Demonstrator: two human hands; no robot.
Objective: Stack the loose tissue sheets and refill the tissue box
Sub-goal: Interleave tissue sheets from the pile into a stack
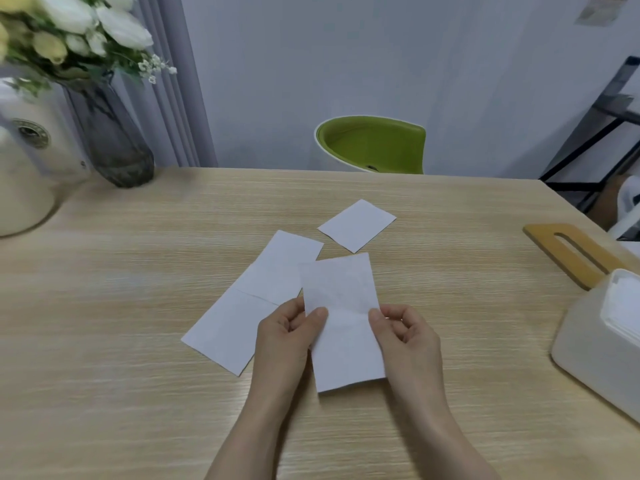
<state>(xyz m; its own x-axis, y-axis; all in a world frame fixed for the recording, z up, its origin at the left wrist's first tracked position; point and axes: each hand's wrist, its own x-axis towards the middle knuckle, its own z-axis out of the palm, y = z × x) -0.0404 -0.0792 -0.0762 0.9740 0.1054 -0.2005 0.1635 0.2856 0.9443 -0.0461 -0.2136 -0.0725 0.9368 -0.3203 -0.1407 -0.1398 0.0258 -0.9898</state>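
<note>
Light wood-grain table fills most of what we see. Far side: green chair tucked behind the edge. Far left corner: cream jug, partly cut off, and just beside it a dark glass vase with white and yellow flowers. Right edge: white tissue box, lid off, a white stack showing inside. Its wooden lid with a slot lies flat on the table just behind it, touching or nearly so; we cannot tell.

Three loose sheets at mid-table. Long sheet lies flat, angled, with a crease across the middle. Held sheet overlaps its right side; we see the left hand pinching the left edge, thumb on top, and the right hand pinching the right edge the same way. Both hands are clamped on this one sheet. Small square sheet lies apart, behind the others.
</note>
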